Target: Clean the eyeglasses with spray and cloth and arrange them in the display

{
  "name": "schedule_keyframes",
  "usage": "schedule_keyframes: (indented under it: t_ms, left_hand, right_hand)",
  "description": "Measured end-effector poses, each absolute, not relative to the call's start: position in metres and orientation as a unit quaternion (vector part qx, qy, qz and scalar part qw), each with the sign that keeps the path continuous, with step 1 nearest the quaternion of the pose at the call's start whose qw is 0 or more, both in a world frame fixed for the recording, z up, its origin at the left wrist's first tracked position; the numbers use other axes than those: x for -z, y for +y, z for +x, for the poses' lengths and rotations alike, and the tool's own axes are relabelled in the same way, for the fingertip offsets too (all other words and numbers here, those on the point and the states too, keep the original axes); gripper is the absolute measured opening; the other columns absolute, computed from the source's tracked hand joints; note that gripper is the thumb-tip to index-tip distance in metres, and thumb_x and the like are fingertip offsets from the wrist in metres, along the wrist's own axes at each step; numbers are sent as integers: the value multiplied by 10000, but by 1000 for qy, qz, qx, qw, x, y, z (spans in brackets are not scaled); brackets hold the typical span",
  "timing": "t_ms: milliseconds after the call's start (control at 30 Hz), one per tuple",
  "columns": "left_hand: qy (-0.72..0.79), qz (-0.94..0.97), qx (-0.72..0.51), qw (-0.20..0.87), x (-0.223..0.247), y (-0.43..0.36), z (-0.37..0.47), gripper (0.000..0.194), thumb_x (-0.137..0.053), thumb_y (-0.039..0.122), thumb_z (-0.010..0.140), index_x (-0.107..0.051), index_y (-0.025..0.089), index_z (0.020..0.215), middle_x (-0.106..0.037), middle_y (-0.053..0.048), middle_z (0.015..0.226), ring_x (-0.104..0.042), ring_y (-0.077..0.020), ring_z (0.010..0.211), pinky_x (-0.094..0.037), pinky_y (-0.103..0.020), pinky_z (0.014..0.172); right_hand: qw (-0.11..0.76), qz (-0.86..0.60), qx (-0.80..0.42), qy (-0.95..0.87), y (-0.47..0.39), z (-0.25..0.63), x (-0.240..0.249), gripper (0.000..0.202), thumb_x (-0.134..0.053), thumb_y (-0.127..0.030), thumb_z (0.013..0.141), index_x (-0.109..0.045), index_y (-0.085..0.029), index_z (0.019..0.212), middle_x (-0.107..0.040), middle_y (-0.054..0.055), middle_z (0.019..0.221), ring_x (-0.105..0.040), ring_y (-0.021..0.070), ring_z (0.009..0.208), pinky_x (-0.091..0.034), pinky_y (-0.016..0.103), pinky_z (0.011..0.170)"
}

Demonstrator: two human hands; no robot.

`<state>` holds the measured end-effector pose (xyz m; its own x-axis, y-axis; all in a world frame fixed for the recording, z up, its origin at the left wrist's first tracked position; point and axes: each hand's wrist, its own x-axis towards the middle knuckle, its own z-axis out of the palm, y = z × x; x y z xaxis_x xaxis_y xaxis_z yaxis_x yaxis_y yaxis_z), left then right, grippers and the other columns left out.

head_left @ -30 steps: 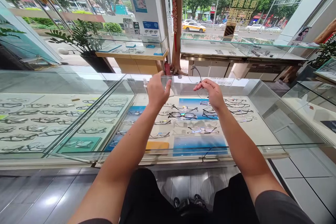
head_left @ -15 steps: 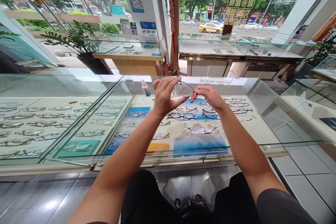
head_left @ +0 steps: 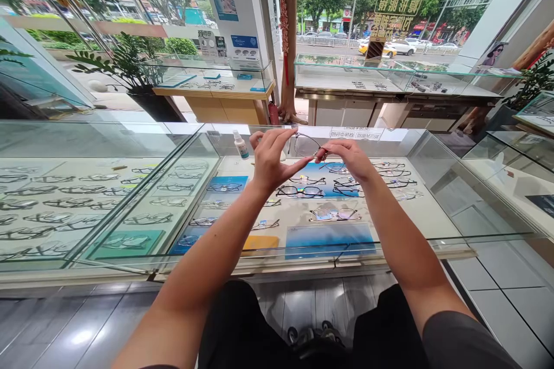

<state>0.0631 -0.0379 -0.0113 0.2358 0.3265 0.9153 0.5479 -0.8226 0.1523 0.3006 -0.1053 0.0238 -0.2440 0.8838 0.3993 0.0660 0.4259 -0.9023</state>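
A pair of thin-rimmed eyeglasses (head_left: 305, 144) is held up above the glass display case (head_left: 255, 259), between my two hands. My left hand (head_left: 273, 155) grips the frame from the left, fingers at its upper edge and thumb stretched toward its lower edge. On the other side my right hand (head_left: 346, 155) pinches the frame near its right end with thumb and forefinger. One lens shows between the hands; the rest of the glasses is partly hidden by my fingers.
A small white spray bottle (head_left: 240, 145) stands on the case left of my left hand. Inside the case lie several eyeglasses (head_left: 300, 191), blue cards (head_left: 331, 242) and a yellow card (head_left: 261, 243). More showcases (head_left: 346, 75) stand by the window, beside a potted plant (head_left: 138, 81).
The eyeglasses have tilted slightly, and my right hand's fingers have shifted a little on the frame's right end. My left hand stays almost in place.
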Motion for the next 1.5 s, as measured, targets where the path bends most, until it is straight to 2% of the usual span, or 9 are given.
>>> schedule_keyframes:
  t_ms: [167, 300, 433, 533, 733, 1033, 1300, 1500]
  left_hand:
    - [-300, -747, 586, 100, 7, -36, 58, 711, -802, 761, 837, -700, 285, 1355, -810, -120, 1265, -738, -358, 1158, -414, -537, 1107]
    - [-320, -704, 628, 93, 3, -36, 55, 685, -788, 742, 864, -695, 280, 1361, -805, -126, 1275, -740, -361, 1167, -416, -549, 1118]
    - [-343, -675, 646, 96, 0, -38, 54, 654, -744, 743, 906, -687, 282, 1365, -805, -125, 1287, -741, -353, 1195, -446, -553, 1119]
    - [-355, -663, 651, 100, -1, -40, 57, 649, -731, 746, 922, -683, 272, 1363, -805, -126, 1274, -745, -347, 1203, -487, -549, 1107]
    - [-364, -650, 662, 80, 2, -45, 64, 605, -760, 713, 931, -695, 254, 1320, -809, -121, 1235, -755, -320, 1171, -525, -531, 1090]
    - [-367, -639, 675, 43, 6, -47, 71, 622, -815, 719, 878, -701, 235, 1252, -797, -119, 1184, -735, -320, 1121, -504, -531, 1056]
    - [-383, -639, 661, 93, 5, -48, 69, 627, -830, 735, 856, -694, 263, 1246, -804, -109, 1168, -734, -336, 1108, -472, -550, 1060]
    - [-406, -657, 634, 41, 8, -44, 72, 607, -801, 747, 880, -735, 261, 1238, -800, -124, 1247, -702, -366, 1215, -420, -573, 1113]
  right_hand:
    - [566, -344, -359, -657, -104, 301, -22, 316, -653, -523, 990, -827, -266, 1046, -834, 60, 1060, -755, 247, 1030, -570, 468, 1027]
    - [620, -388, -211, -648, -110, 297, -21, 403, -682, -564, 934, -721, -308, 1243, -779, 65, 1276, -706, 280, 1202, -543, 492, 1087]
    - [612, -448, -73, -647, -116, 288, -17, 547, -748, -586, 895, -615, -325, 1357, -706, 93, 1396, -666, 304, 1232, -532, 523, 1105]
    - [606, -475, -21, -637, -117, 280, -13, 577, -773, -596, 906, -587, -322, 1378, -670, 114, 1399, -650, 322, 1229, -533, 542, 1099]
    - [598, -493, 8, -632, -114, 272, -6, 489, -756, -606, 959, -609, -303, 1314, -696, 112, 1284, -663, 309, 1153, -549, 518, 1052]
    - [611, -494, 2, -619, -113, 273, -6, 465, -753, -534, 968, -615, -308, 1350, -720, 104, 1289, -678, 303, 1130, -548, 519, 1034]
    - [595, -507, -26, -623, -109, 275, -2, 441, -735, -512, 973, -622, -311, 1350, -734, 104, 1321, -685, 301, 1138, -545, 526, 1046]
    - [587, -516, 2, -624, -108, 276, -2, 452, -699, -505, 1002, -598, -303, 1392, -693, 122, 1328, -664, 307, 1161, -548, 520, 1043]
